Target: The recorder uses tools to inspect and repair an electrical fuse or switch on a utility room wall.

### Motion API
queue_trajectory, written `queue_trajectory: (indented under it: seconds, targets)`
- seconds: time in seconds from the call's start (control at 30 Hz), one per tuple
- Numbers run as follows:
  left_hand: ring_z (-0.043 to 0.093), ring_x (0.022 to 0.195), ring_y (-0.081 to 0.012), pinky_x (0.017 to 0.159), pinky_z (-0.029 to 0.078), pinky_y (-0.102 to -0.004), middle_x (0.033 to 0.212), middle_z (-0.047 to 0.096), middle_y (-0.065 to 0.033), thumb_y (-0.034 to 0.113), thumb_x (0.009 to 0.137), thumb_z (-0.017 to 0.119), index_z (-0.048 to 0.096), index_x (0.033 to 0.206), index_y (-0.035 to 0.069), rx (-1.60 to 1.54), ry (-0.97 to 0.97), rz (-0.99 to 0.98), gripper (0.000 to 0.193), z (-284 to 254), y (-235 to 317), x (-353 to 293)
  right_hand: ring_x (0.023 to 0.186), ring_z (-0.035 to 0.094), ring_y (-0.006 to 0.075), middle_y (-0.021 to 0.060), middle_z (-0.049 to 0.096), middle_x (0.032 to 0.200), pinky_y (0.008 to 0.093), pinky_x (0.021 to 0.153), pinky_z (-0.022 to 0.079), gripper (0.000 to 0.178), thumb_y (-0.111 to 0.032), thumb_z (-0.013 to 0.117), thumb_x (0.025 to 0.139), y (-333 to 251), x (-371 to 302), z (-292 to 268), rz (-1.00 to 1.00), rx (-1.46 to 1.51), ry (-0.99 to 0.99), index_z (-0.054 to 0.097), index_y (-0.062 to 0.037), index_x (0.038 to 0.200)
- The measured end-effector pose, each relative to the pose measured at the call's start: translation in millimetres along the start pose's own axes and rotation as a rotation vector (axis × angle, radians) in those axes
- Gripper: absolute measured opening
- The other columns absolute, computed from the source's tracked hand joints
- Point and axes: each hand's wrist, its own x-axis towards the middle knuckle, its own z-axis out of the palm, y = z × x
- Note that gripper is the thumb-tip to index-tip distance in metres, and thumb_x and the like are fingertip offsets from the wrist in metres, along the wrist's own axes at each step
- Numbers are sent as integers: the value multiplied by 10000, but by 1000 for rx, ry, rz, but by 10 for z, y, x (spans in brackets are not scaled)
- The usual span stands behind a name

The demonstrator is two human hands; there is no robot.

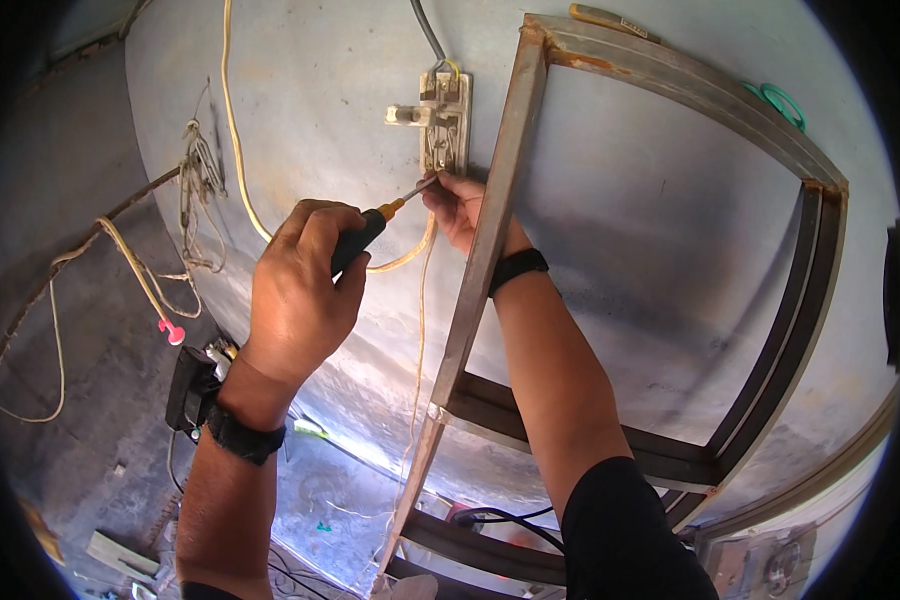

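My left hand point(305, 285) is wrapped round a screwdriver point(360, 240) with a dark and yellow handle. Its metal shaft points up and right to the lower end of an open knife switch point(445, 130) on the wall. A pale lever part point(407, 116) sticks out from the switch's left side. Reaching past the upright of a metal frame point(495, 200), my right hand point(460, 208) has its fingers pinched together just under the switch, by the screwdriver's tip. What they pinch is hidden. A cream cable point(410, 258) runs up to these fingers. A dark cable point(428, 30) enters the switch from above.
The rusty metal frame stands against the wall at right, with a wooden-handled tool point(610, 20) and a green-handled item point(778, 103) on top. Tangled cords point(200, 175) hang at left from a pipe point(55, 270). A black box-like device point(188, 388) sits behind my left wrist.
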Motion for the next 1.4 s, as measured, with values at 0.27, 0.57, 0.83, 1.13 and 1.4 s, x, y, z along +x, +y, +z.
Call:
queue_trajectory:
  seconds: [0.27,0.57,0.83,1.13,1.4]
  targets:
    - [673,801,-232,719,544,-322,908,679,-130,173,880,737,562,1097,-11,-285,14,-622,335,-65,112,18,780,692,181,121,688,905,204,615,604,148,-80,610,955,7,-16,15,-24,19,24,612,35,1047]
    - [666,772,-287,659,533,-338,935,648,-153,22,794,747,593,1029,28,31,-50,-129,281,-73,52,10,787,692,182,121,682,919,207,636,614,133,-77,608,957,-20,-47,12,16,66,-31,607,37,1025]
    - [669,714,-256,638,538,-344,844,650,-161,93,888,690,545,1129,5,-161,-62,-644,295,21,131,-33,788,694,180,115,684,922,208,669,621,137,-74,603,958,30,-12,-15,-39,27,34,610,39,1036]
    - [670,790,-328,692,533,-380,933,671,-177,15,825,720,556,1100,23,142,49,-14,320,-40,85,80,801,699,191,114,689,935,227,696,626,131,-61,607,951,-5,-58,10,15,62,-13,619,42,1030]
    - [635,608,-135,503,481,-250,823,678,-115,231,927,695,560,1100,-2,-390,-33,-775,320,-42,215,28,808,689,187,115,690,942,219,686,617,137,-61,627,940,-11,-18,-36,8,44,-34,625,36,1037]
